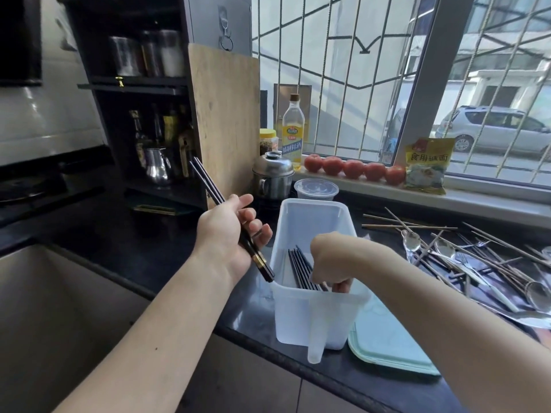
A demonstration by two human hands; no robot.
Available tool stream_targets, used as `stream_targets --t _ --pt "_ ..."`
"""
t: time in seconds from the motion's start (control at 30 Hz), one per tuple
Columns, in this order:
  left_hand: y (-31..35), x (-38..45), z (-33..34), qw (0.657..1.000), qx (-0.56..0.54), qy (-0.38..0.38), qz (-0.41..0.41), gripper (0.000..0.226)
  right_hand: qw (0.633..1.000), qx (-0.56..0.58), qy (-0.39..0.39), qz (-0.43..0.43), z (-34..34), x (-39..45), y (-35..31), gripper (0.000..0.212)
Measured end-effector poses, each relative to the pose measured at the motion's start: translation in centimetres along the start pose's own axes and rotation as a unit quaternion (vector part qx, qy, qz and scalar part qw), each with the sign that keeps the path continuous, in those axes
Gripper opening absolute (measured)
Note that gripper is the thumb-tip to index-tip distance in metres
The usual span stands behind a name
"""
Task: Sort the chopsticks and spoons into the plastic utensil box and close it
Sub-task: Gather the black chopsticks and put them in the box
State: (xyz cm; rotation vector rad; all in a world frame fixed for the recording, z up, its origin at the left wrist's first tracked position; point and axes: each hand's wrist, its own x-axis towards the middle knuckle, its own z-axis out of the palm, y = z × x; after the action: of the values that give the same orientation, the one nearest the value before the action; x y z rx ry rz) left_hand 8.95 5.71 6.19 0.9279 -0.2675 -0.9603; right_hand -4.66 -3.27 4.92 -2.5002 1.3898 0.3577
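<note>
L hand (229, 234) fingers grip glossy black chopsticks (208, 186); R hand (331, 263) pinches sticks in translucent box (310, 317).

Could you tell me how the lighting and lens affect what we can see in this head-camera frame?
Head view: daylight from the barred window washes out the scene outside; the dark cabinet on the left sits in shadow; wide-angle distortion bends the window frame; glare glints on the spoons; both hands are sharp.

Right hand (329, 265) hides its fingertips inside box (316, 317).
</note>
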Motion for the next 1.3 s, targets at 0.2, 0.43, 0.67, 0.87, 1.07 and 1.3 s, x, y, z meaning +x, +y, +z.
stream_targets --t 0.2,0.43,0.67,0.87,1.07,1.3 --pt "0.6 -0.9 0.3 0.999 -0.027 -0.025 0.013 0.032 0.981 0.058 0.172 -0.062 -3.0 -1.1 0.6 0.019" --pt "0.5 -2.5 2.5 0.991 0.007 -0.129 -0.026 0.041 0.904 0.324 0.182 -0.210 -3.5 -5.5 -2.5 0.019" --pt "-0.3 -3.0 3.0 0.984 0.062 -0.162 -0.041 0.040 0.873 0.427 0.150 -0.179 -2.5 -4.6 -2.0 0.015" --pt "-0.7 -1.2 1.7 0.993 0.095 -0.070 0.021 0.026 0.928 0.205 0.305 -0.060 -3.6 -2.9 1.7 0.020" --pt "-0.7 -0.6 1.1 0.990 0.117 -0.064 -0.041 0.011 0.991 -0.051 0.121 0.021 -1.6 -2.3 1.6 0.020" --pt "-0.9 -0.9 1.3 0.989 0.131 -0.051 -0.046 0.012 0.987 -0.085 0.131 0.025 -0.7 -0.8 0.4 0.020"
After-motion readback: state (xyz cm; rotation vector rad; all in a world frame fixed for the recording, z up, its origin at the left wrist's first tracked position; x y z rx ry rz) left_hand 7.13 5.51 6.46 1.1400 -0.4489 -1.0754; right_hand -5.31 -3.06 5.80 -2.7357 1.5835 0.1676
